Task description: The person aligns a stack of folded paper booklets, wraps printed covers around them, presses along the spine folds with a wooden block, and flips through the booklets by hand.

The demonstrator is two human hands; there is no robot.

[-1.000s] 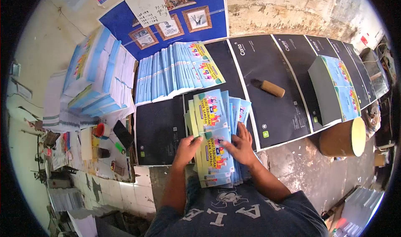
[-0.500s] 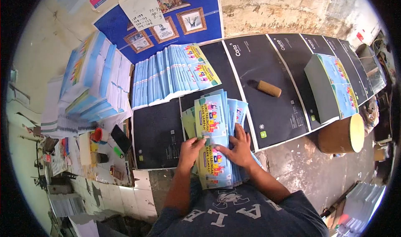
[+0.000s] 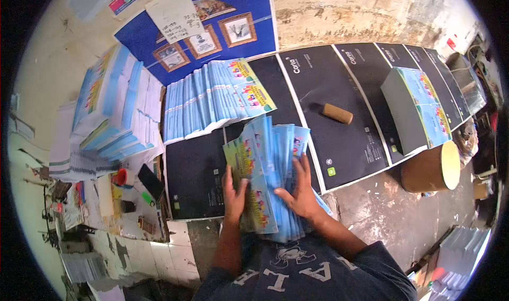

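Observation:
A loose bundle of blue and yellow booklets (image 3: 270, 179) lies fanned at the table's near edge, against the dark shirt. At the bundle's left edge is my left hand (image 3: 234, 195), its thumb and fingers apart. My right hand (image 3: 301, 189) rests on the right part of the bundle, fingers spread and the thumb over the blue covers. Just beyond them, a row of overlapping folded booklets (image 3: 212, 97) lies on the black table sheets.
A brown cylindrical block (image 3: 338, 113) lies on the black tabletop (image 3: 344, 152). One tall booklet stack (image 3: 419, 107) stands at the right, another stack (image 3: 114, 102) at the left. Below the right end is a round brown container (image 3: 430, 169). A phone (image 3: 150, 181) lies on the left side table.
My left hand has let go of the top booklet and opened. The upper booklets have shifted and fanned out, showing more blue covers. The view has moved slightly.

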